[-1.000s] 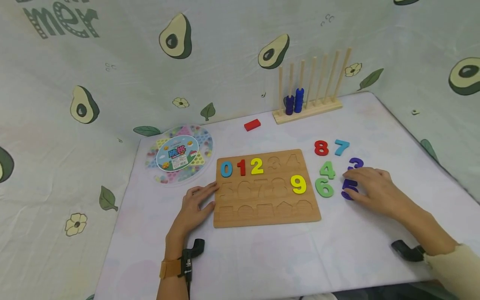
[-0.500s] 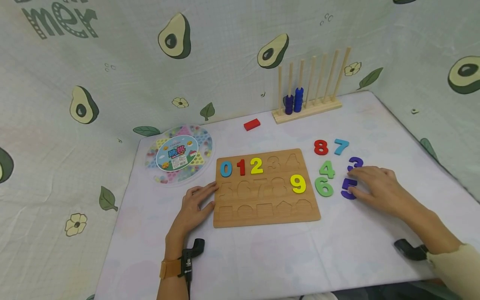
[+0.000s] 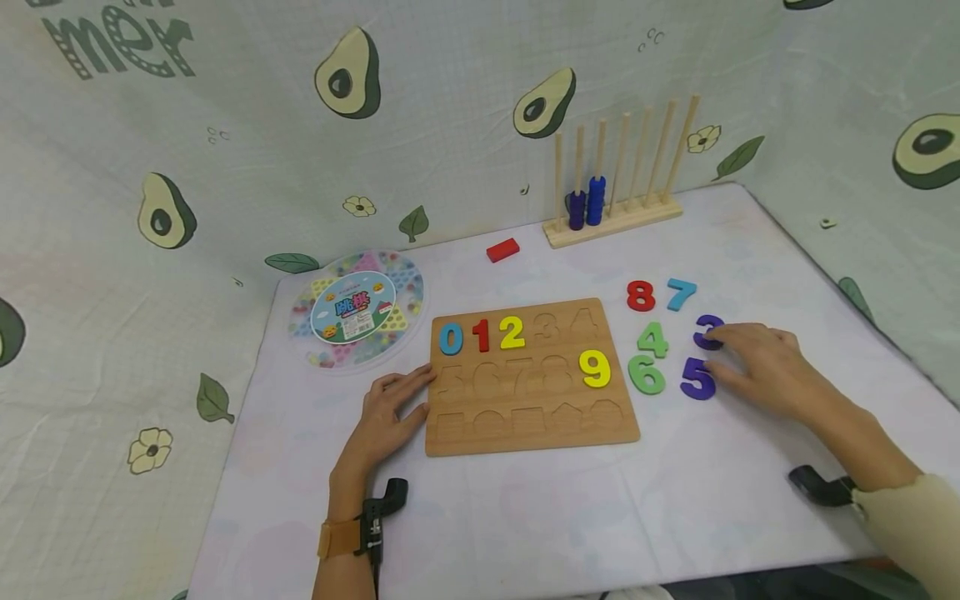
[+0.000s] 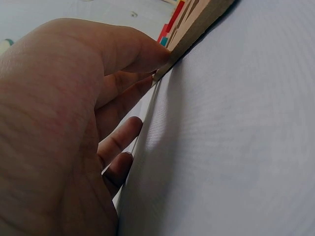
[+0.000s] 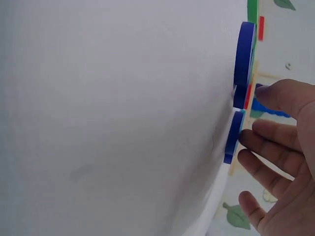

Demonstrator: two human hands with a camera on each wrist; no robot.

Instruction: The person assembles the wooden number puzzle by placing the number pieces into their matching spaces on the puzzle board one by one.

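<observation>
Head view: on the bench (image 3: 525,525), the wooden number board (image 3: 592,433) lies where it did half a second ago, with the blue 0 (image 3: 442,339), red 1 (image 3: 481,337) and yellow 2 (image 3: 512,333) in its top row and the yellow 9 (image 3: 604,368) ending its middle row. The left hand (image 3: 386,417) has stayed at the board's left edge, fingers loosely extended and parted, tips against the rim, pinching nothing. The right hand (image 3: 768,367), well to the board's right, is what has changed: its thumb has drawn back off the purple 5 (image 3: 698,379), leaving the fingertips by the purple 3 (image 3: 702,343). Thumb and fingers stand apart with nothing pinched between them; contact with the 3 seems likely, though I cannot be sure. My judgement is that the 3 is being singled out, as the board's next outline after the 2 is a 3. Against the earlier frame, the 5, level with the board's middle row, shows almost whole, and the 3, level with its top row, is less covered.
</observation>
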